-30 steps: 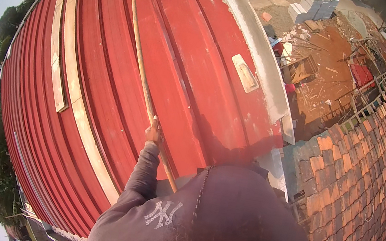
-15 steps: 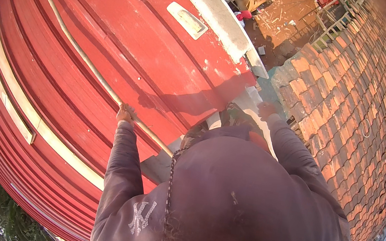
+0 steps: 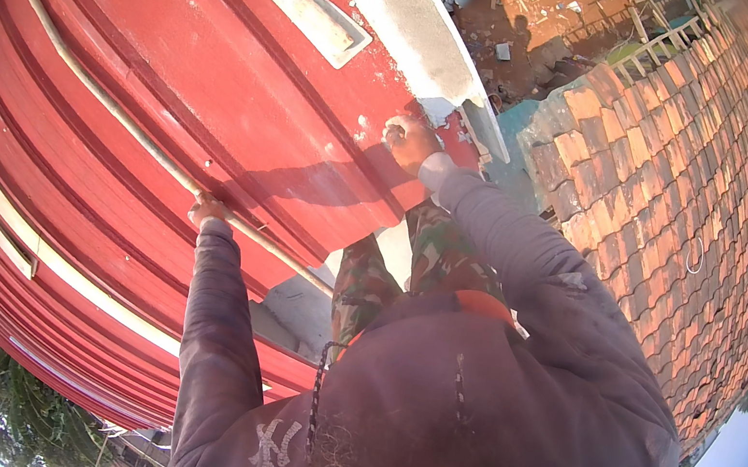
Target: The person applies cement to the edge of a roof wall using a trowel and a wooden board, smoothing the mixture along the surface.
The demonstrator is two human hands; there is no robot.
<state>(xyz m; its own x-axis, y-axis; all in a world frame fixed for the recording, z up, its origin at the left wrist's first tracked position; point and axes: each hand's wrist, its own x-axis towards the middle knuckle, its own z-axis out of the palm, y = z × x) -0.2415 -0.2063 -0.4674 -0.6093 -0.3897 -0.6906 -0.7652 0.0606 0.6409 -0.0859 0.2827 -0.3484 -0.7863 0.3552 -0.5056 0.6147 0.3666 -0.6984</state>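
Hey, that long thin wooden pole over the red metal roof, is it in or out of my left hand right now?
In: your left hand wraps around the wooden pole, which extends beyond it both ways.

purple-grey long-sleeved top (image 3: 482,417) | pale emblem (image 3: 272,445) | speckled drawstring (image 3: 312,419) | green-brown camouflage trousers (image 3: 448,257) | orange band (image 3: 483,304) at waist

Bright sunlight, strong fisheye edge distortion
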